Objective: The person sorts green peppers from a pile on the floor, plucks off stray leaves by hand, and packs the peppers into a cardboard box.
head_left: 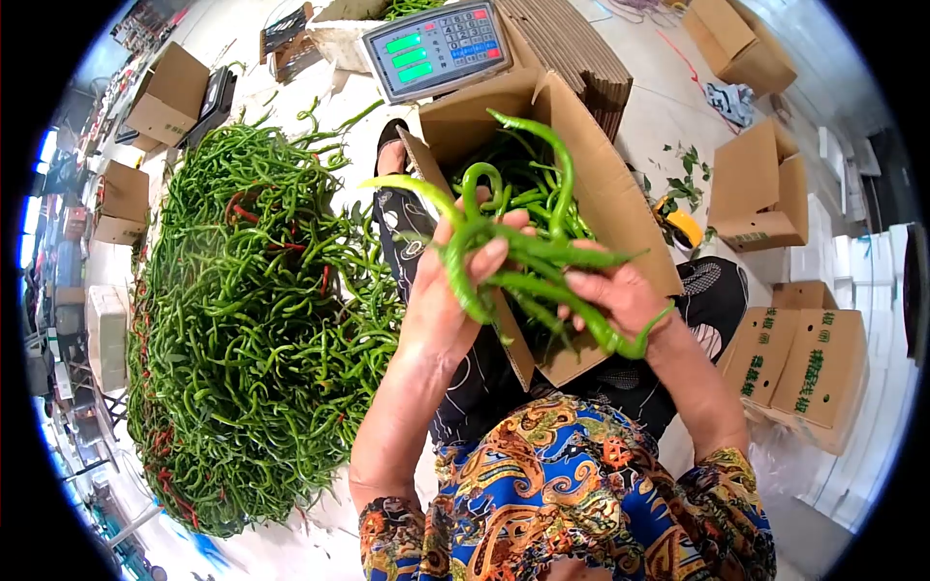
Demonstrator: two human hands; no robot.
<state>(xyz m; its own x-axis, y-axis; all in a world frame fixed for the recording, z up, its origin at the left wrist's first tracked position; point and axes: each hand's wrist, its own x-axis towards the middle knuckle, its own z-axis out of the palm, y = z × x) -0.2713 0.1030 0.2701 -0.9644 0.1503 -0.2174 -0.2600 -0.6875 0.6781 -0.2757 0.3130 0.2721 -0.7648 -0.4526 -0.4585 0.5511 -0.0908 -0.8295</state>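
My left hand (450,276) is closed around several long green chili peppers (463,266), one of them paler and yellowish at its tip. Close beside it, my right hand (620,295) grips more green peppers, whose curved ends stick out past the fingers. Both hands are over an open cardboard box (601,174) between my knees. Green peppers lie inside the box, partly hidden by my hands and the ones I hold.
A large heap of green peppers (262,329) with a few red ones covers the floor at left. A digital scale (441,53) with lit green displays stands behind the box. Flattened cardboard (572,48), a yellow tape roll (683,228) and printed boxes (804,373) are at right.
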